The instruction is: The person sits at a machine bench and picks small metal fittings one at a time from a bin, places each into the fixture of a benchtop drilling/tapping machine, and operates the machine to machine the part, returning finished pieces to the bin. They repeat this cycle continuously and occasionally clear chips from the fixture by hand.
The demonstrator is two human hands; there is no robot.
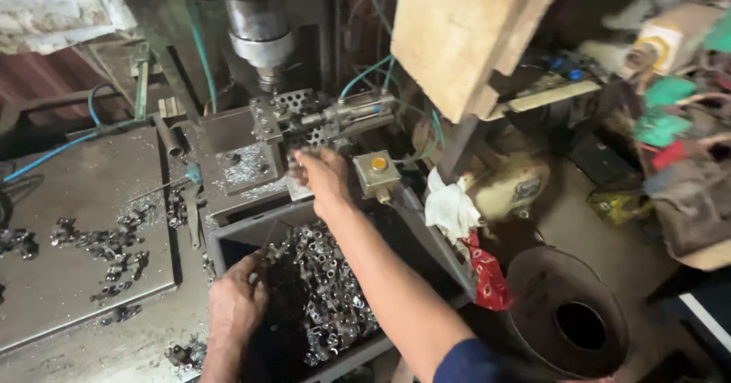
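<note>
Reaching hand, near: the left hand (237, 299) is down in the grey bin (228, 234), fingers closed around one small metal fitting at the edge of the heap.
Bin contents: a pile of shiny metal fittings (327, 292) fills the bin's middle and right.
Reaching hand, far: the right hand (320, 173) is stretched to the machine's fixture (266, 132), fingers pinched; it seems to hold a fitting, though blur hides it.
Step in hand: loading a piece at the fixture, by my reading, while the other hand picks up another.
Next move: needs the piece seated squarely under the spindle (263, 44) and fingers drawn clear.
Farther left: finished-looking pieces (99, 242) lie scattered on the steel plate (68, 292).
</note>
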